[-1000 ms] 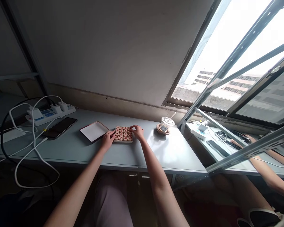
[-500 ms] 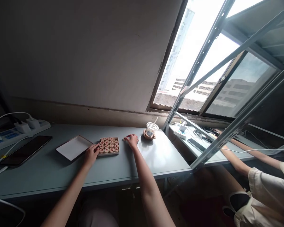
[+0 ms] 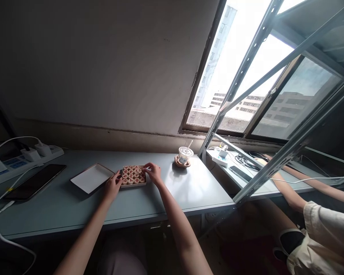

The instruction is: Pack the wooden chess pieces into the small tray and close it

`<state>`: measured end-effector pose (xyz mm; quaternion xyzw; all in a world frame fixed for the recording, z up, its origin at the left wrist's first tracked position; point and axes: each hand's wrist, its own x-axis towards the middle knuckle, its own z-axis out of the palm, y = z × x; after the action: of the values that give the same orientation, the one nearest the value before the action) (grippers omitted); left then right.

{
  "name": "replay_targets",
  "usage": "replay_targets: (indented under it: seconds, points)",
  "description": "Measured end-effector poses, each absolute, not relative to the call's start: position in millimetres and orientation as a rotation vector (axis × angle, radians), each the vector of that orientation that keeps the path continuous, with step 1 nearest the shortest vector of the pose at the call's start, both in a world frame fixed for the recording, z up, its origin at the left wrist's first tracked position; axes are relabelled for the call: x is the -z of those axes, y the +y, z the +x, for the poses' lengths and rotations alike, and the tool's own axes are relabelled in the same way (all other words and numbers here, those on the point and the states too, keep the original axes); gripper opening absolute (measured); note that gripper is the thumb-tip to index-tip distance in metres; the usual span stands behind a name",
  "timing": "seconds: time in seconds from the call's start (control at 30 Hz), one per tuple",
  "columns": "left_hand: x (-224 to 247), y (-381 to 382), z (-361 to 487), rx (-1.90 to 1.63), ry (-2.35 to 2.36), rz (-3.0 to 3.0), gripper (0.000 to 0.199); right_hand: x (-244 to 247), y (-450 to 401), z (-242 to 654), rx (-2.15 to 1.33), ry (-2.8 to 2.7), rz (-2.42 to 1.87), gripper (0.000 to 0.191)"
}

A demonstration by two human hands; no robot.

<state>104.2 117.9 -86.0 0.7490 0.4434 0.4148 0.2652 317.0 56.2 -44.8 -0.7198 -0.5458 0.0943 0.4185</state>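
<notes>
A shallow open box sits on the grey-blue desk, filled with rows of round wooden xiangqi pieces marked with red characters. My left hand is closed at the box's left edge, fingertips against its side. At the far right corner of the box, my right hand has thumb and fingers pinched on a xiangqi piece, which the fingers partly hide. Left of the box lies its lid, white inside face up, close to my left hand.
A lidded drink cup with a straw stands in a brown dish to the right. A tablet, cables and a power strip lie on the left. Beyond a metal shelf frame, another person's arm rests over a second desk.
My right hand has moved left from the desk surface to the far right corner of the box. My left hand stays at the box's left edge. The view has shifted slightly.
</notes>
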Motion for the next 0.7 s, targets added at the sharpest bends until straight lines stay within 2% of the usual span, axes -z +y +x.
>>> replay_targets:
  seconds: [0.2, 0.43, 0.57, 0.7]
  points:
    - [88.5, 120.2, 103.7, -1.114, 1.192, 2.053, 0.049, 49.8, 52.3, 343.7, -0.355, -1.217, -1.922, 0.015]
    - [85.9, 118.1, 102.6, -1.12, 1.189, 2.043, 0.046, 53.3, 47.7, 342.3, -0.042, -1.145, -2.157, 0.024]
    - [84.8, 116.6, 103.0, -1.112, 1.185, 2.018, 0.045, 40.9, 39.3, 324.8, 0.13, -1.423, -2.096, 0.028]
    - [83.0, 115.2, 103.8, -1.114, 1.2, 2.033, 0.043, 34.1, 27.3, 307.0, 0.059, -1.856, -1.944, 0.024]
